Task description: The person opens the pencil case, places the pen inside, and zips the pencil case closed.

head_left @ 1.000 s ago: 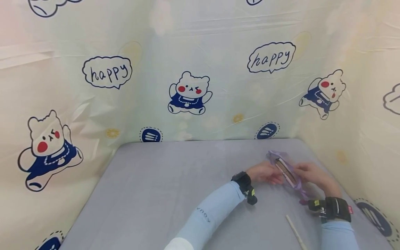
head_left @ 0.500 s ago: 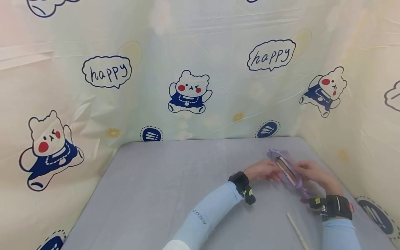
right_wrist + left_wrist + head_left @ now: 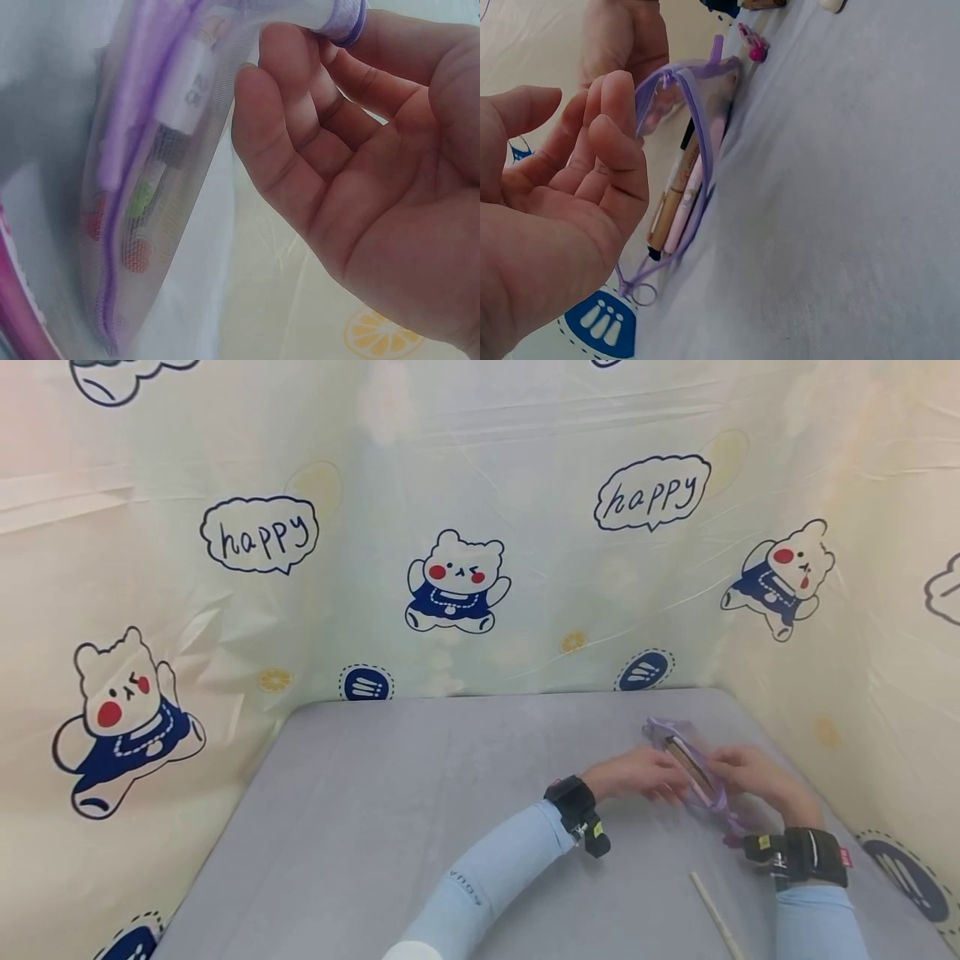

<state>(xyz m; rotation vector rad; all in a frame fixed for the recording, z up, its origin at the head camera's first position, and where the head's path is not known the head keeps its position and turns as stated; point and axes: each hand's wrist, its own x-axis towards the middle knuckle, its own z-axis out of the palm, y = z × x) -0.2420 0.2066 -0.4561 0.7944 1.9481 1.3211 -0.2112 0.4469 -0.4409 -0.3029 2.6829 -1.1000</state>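
Observation:
A purple see-through mesh pencil case (image 3: pixel 722 802) with its zipper undone lies at the right of the table. Inside it a brown pen (image 3: pixel 676 187) and a pink pen (image 3: pixel 695 191) lie side by side. My right hand (image 3: pixel 757 777) pinches the case's upper right edge between thumb and finger, as the right wrist view shows. My left hand (image 3: pixel 637 772) is at the opposite edge, palm turned toward the opening, its fingers loosely bent with nothing in them. From the case's near end hangs a pink charm (image 3: pixel 757 51).
A thin pale stick (image 3: pixel 714 912) lies on the grey table (image 3: pixel 420 827) in front of the case, near my right forearm. A cloth curtain (image 3: pixel 540 527) printed with bears stands behind the table and along both sides.
My left hand's fingers have shifted and now reach over the case's left edge; its forearm has drawn slightly left. My right hand keeps its pinch, and the case has barely moved.

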